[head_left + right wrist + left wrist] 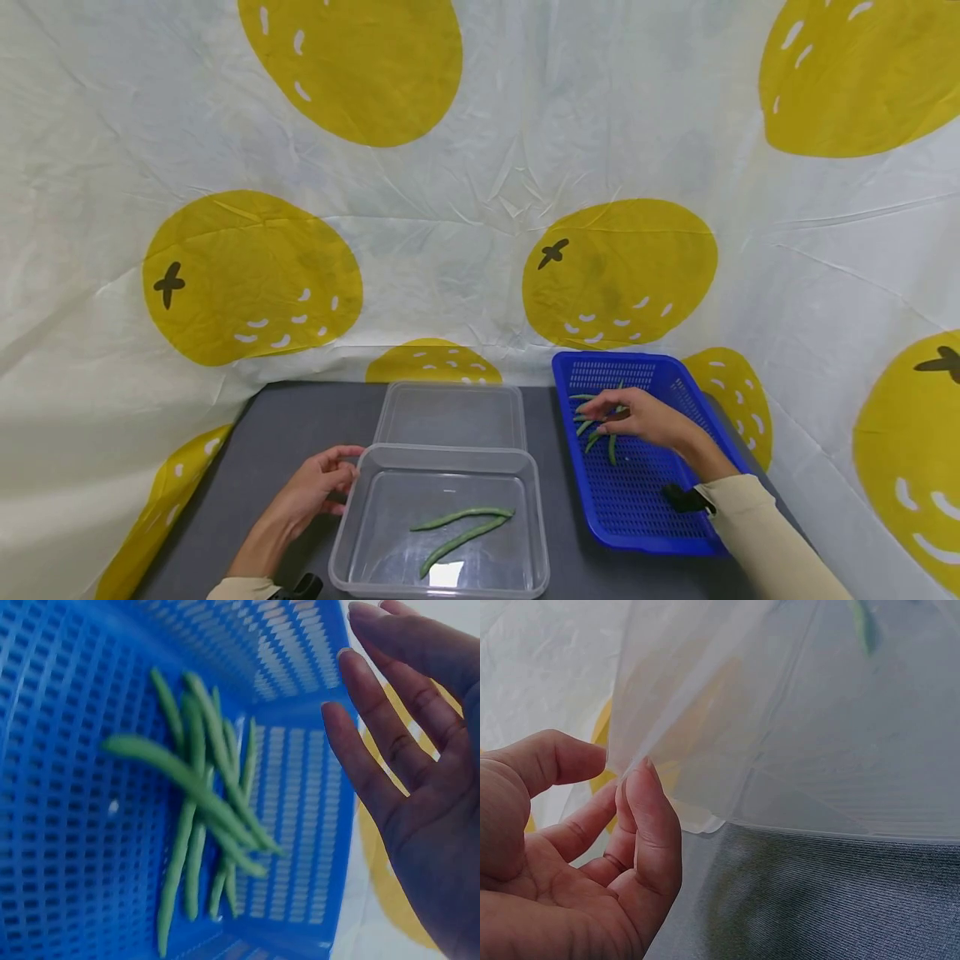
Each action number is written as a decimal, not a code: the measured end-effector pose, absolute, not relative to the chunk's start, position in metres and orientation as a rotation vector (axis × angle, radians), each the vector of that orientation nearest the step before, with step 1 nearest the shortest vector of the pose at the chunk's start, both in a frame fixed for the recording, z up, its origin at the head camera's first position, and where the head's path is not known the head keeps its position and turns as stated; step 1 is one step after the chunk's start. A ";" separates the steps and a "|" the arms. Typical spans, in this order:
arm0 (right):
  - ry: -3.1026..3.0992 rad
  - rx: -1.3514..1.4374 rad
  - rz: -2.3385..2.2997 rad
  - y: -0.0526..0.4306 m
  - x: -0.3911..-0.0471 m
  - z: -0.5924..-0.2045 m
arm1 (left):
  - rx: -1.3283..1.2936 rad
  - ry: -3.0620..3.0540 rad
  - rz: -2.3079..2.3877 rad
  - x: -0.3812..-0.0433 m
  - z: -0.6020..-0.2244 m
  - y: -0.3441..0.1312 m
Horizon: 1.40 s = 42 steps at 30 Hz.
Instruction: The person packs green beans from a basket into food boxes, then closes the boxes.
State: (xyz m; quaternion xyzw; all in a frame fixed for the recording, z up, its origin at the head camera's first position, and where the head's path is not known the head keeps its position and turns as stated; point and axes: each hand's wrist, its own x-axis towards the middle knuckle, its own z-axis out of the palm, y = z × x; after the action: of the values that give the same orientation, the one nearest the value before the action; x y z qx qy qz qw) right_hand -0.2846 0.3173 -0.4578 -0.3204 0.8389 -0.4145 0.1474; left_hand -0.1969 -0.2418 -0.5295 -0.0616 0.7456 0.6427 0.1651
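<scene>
A clear plastic box (pixel 438 575) stands on the dark table with two green beans (pixel 467 543) lying in it. My left hand (pixel 311 492) is at the box's upper left corner. In the left wrist view, the thumb and fingertips pinch the edge of the box (pixel 810 750). To the right, a blue plastic basket (pixel 637 508) holds a loose pile of green beans (pixel 199 787) near its far end. My right hand (pixel 633 419) hovers over that pile. The right wrist view shows its fingers (pixel 382 742) extended, apart from the beans and holding nothing.
A clear lid (pixel 450 414) lies flat behind the box, against its far side. White cloth with yellow fruit prints (pixel 465 275) hangs behind the table and along both sides. The dark tabletop (pixel 300 408) shows left of the box and between box and basket.
</scene>
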 end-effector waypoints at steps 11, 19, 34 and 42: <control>2.541 -0.838 -1.088 0.345 -0.297 -0.477 | -0.172 2.125 1.834 -0.196 -0.529 -0.241; 2.499 -0.748 -1.132 0.356 -0.305 -0.492 | -0.165 2.124 1.842 -0.196 -0.529 -0.241; 2.568 -0.746 -1.000 0.370 -0.318 -0.518 | -0.166 2.119 1.844 -0.195 -0.526 -0.241; 2.762 -0.853 -0.900 0.362 -0.318 -0.524 | -0.172 2.125 1.842 -0.194 -0.527 -0.241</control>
State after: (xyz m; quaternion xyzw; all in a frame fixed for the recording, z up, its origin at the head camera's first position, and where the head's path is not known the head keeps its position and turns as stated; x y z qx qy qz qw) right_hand -0.3177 0.3621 -0.5237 -0.2813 0.9108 -0.2967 0.0571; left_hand -0.1942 -0.2407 -0.5267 -0.0601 0.7444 0.6452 0.1612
